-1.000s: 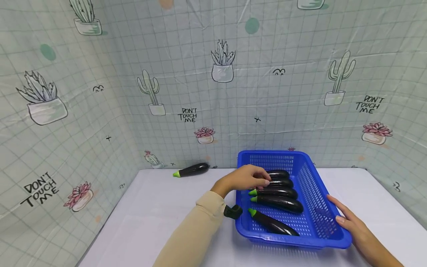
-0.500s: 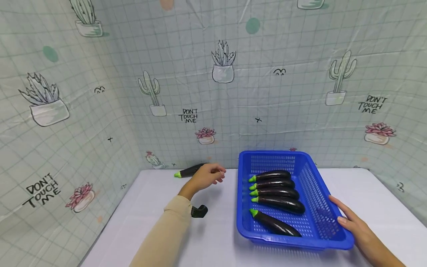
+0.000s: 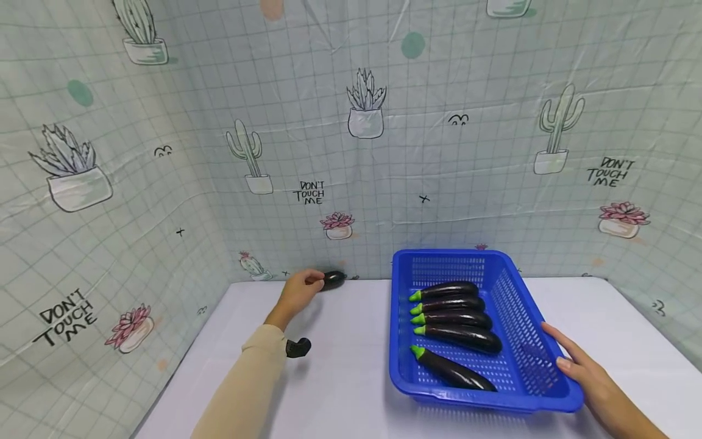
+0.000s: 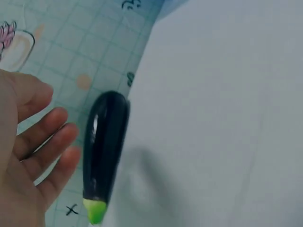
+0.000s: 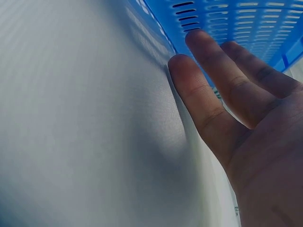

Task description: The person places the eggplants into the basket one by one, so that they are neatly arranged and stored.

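Observation:
A single dark eggplant (image 3: 333, 279) with a green stem end lies at the back left of the white table (image 3: 351, 366). My left hand (image 3: 298, 291) is right beside it, hiding its stem end in the head view. The left wrist view shows the whole eggplant (image 4: 105, 146) a little apart from the loosely bent fingers (image 4: 66, 165). My right hand (image 3: 589, 378) rests against the right side of the blue plastic basket (image 3: 529, 317). Its straight fingers (image 5: 227, 85) touch the slotted wall. Several eggplants (image 3: 460, 337) lie inside the basket, stem ends to the left.
A cloth backdrop (image 3: 367, 171) printed with cacti and a grid rises behind and at both sides of the table. A small black strap piece (image 3: 298, 347) sticks out from the left sleeve at the wrist.
My left hand has left the basket and moved left to the lone eggplant. The row of eggplants that it partly hid now shows fully. The right hand stays at the basket.

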The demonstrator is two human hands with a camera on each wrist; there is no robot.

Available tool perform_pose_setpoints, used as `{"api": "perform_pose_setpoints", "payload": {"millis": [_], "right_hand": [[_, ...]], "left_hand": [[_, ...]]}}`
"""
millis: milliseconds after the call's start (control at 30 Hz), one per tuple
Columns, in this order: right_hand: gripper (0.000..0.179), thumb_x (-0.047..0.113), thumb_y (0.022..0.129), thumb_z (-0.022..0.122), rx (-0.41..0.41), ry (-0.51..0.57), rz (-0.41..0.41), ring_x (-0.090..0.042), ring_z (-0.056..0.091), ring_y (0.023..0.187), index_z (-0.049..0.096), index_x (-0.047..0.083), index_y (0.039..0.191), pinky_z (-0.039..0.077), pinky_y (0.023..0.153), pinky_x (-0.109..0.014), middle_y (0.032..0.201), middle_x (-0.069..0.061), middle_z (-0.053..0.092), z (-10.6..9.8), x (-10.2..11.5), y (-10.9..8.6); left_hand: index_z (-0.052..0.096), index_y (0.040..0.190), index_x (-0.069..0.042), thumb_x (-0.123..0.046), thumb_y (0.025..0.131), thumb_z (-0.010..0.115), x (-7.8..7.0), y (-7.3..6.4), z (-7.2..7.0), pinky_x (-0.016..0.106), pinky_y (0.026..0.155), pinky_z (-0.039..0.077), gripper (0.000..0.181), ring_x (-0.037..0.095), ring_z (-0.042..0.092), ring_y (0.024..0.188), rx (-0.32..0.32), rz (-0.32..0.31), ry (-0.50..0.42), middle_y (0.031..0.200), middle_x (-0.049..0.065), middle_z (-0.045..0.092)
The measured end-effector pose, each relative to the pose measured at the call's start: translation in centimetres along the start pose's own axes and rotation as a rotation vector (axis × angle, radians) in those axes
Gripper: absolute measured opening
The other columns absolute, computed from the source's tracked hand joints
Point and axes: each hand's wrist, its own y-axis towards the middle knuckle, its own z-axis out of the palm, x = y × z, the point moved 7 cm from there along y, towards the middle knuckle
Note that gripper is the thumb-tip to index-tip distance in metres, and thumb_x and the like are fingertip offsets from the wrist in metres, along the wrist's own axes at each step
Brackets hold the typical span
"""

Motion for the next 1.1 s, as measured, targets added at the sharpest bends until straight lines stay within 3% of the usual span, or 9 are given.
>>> {"api": "perform_pose_setpoints", "payload": {"millis": [267,467,600,733,867,1000,1100], "right_hand": [[0.059,0.006,0.107,0.026,0.005,0.001,0.022,0.013,0.040,0.122,0.016,0.026,0.162,0.046,0.086,-0.017,0.155,0.019,0.021,-0.1,-0.2,0.1],[0.059,0.007,0.107,0.027,-0.008,-0.004,0.021,0.015,0.039,0.121,0.015,0.025,0.162,0.045,0.086,-0.016,0.153,0.024,0.021,-0.3,-0.2,0.0],[0.060,0.005,0.107,0.026,0.002,0.015,0.009,0.013,0.039,0.122,0.015,0.024,0.162,0.046,0.087,-0.017,0.155,0.021,0.022,-0.1,-0.2,-0.1],[0.059,0.006,0.107,0.026,0.010,0.021,0.010,0.013,0.039,0.123,0.016,0.025,0.162,0.046,0.087,-0.017,0.158,0.017,0.020,0.4,-0.3,-0.2],[0.059,0.005,0.107,0.026,0.011,0.013,-0.001,0.013,0.040,0.123,0.015,0.022,0.162,0.046,0.087,-0.017,0.156,0.021,0.021,0.4,-0.2,-0.3],[0.058,0.006,0.107,0.027,-0.009,-0.011,0.002,0.014,0.038,0.123,0.016,0.021,0.162,0.044,0.088,-0.014,0.153,0.026,0.022,0.1,-0.1,-0.2],[0.058,0.004,0.107,0.027,-0.016,-0.026,-0.010,0.015,0.037,0.124,0.015,0.016,0.162,0.041,0.089,-0.012,0.152,0.027,0.023,0.1,0.0,-0.2]], "left_hand": [[0.068,0.117,0.000,-0.011,0.094,0.067,2.2,0.3,-1.4,0.048,0.097,0.047,0.026,0.033,0.061,0.113,-0.162,0.049,0.125,0.116,0.016,0.067],[0.066,0.124,0.001,-0.014,0.093,0.068,3.1,0.7,-0.9,0.053,0.103,0.042,0.035,0.040,0.052,0.124,-0.128,0.087,0.287,0.128,0.021,0.061],[0.061,0.135,-0.005,-0.022,0.093,0.070,3.5,1.1,-0.6,0.058,0.105,0.038,0.047,0.043,0.044,0.131,-0.113,0.045,0.354,0.139,0.022,0.051],[0.054,0.144,-0.008,-0.028,0.093,0.068,4.1,1.3,-0.3,0.066,0.104,0.033,0.056,0.048,0.036,0.136,-0.055,0.000,0.413,0.147,0.022,0.045],[0.050,0.148,-0.010,-0.033,0.094,0.064,4.7,1.6,0.3,0.066,0.104,0.033,0.061,0.048,0.037,0.136,-0.006,-0.019,0.492,0.150,0.020,0.045],[0.054,0.145,-0.011,-0.033,0.094,0.065,4.8,1.7,0.7,0.065,0.103,0.034,0.057,0.048,0.044,0.131,-0.036,0.006,0.499,0.145,0.021,0.051],[0.060,0.140,-0.010,-0.030,0.092,0.069,5.0,1.5,0.9,0.063,0.103,0.034,0.052,0.046,0.047,0.128,-0.069,0.017,0.451,0.139,0.022,0.056]]}}
